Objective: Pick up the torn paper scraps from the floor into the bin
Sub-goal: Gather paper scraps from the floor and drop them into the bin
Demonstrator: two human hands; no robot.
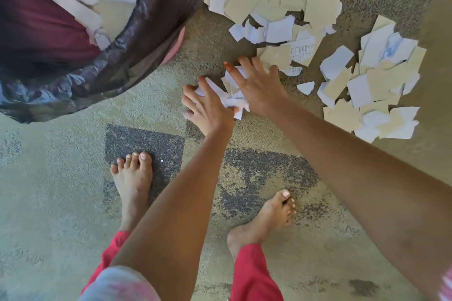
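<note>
Our arms reach to mid-frame. Our left hand (208,108) curls round a paper wad (232,101). Our right hand (260,88) presses it, fingers splayed.

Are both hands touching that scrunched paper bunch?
Touching. The head view shows the left hand and right hand pressed against the paper bunch from opposite sides.

Your left hand (208,106) curls round a crumpled scrap wad (232,99); right hand (260,88) presses it with splayed fingers (245,62). Lined bin (151,32) upper left, loose scraps (281,7) on floor (61,178) right.
</note>
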